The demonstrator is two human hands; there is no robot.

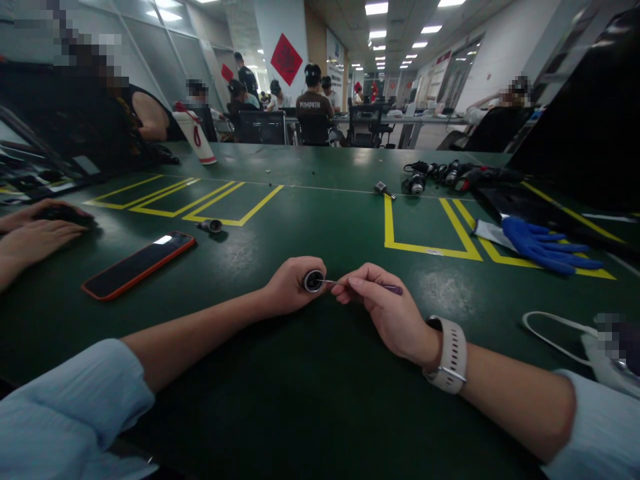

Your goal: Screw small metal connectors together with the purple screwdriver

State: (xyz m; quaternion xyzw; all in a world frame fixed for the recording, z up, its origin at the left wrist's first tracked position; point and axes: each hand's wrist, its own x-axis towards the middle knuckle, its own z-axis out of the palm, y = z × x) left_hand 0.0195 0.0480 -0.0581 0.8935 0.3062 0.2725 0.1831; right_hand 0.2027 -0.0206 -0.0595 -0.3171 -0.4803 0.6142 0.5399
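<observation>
Near the middle of the table, my left hand [287, 288] is wrapped round a dark cylindrical part [313, 281]. Its round, silver-rimmed end faces me; the rest is hidden in my fist. My right hand [383, 307], with a pale watch strap at the wrist, pinches a slim screwdriver [393, 289]. The purple handle shows past my fingers, and the thin metal shaft points left to the cylinder's open end. Whether the tip touches anything inside, I cannot tell.
On the green table [320, 220] lie a red-cased phone [140, 265], a small metal fitting [213, 227], another metal piece [384, 189], cabled dark parts [416, 183] and a blue glove [543, 247]. A paper cup [199, 139] stands behind. Another person's hands [40, 233] rest at left.
</observation>
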